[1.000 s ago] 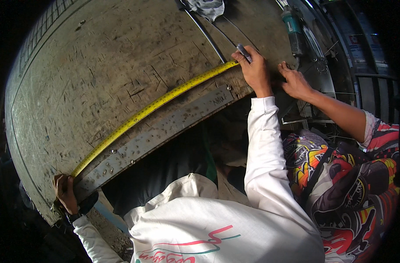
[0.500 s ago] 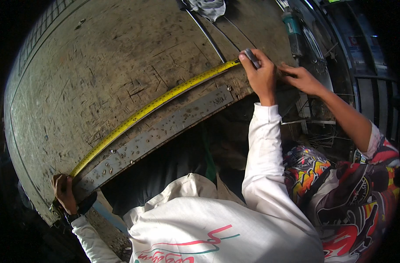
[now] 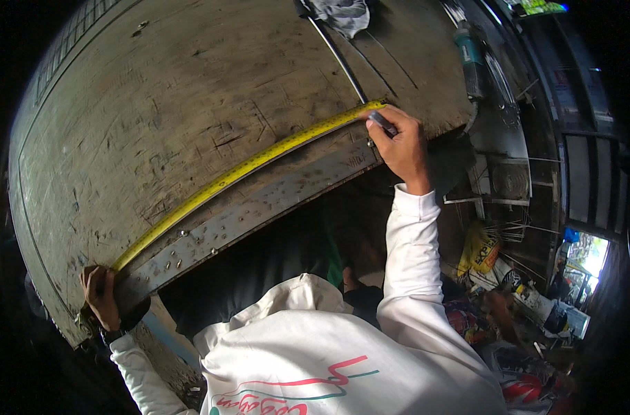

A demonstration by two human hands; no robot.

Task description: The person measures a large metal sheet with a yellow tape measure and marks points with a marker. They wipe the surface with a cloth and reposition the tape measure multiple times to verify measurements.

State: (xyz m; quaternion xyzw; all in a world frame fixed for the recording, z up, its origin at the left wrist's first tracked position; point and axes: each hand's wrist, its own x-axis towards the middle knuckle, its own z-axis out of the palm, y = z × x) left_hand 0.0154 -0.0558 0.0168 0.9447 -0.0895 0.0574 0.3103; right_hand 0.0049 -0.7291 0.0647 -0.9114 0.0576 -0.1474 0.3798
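A yellow tape measure (image 3: 246, 166) lies stretched in a long arc across the worn wooden bench, near its front edge. My left hand (image 3: 100, 296) is closed on its left end at the bench corner. At the far right end my right hand (image 3: 403, 146) rests by the tape. Between its thumb and fingers is a short dark marker-like stick (image 3: 382, 124); its lower part is hidden. Along the front edge, below the tape, runs a flat grey metal strip (image 3: 273, 190) dotted with screws and small bits.
A thin metal rod (image 3: 339, 61) and grey cloth (image 3: 342, 15) lie at the back of the bench (image 3: 156, 104). A teal power tool (image 3: 469, 59) sits at the right edge. Clutter and a yellow bag (image 3: 482, 250) are on the right below. Another person's patterned clothing (image 3: 536, 387) shows lower right.
The other person's hand and arm have left the bench's right end, and their body has dropped lower. My right hand has come slightly nearer, over the tape's right end. My left hand stays put.
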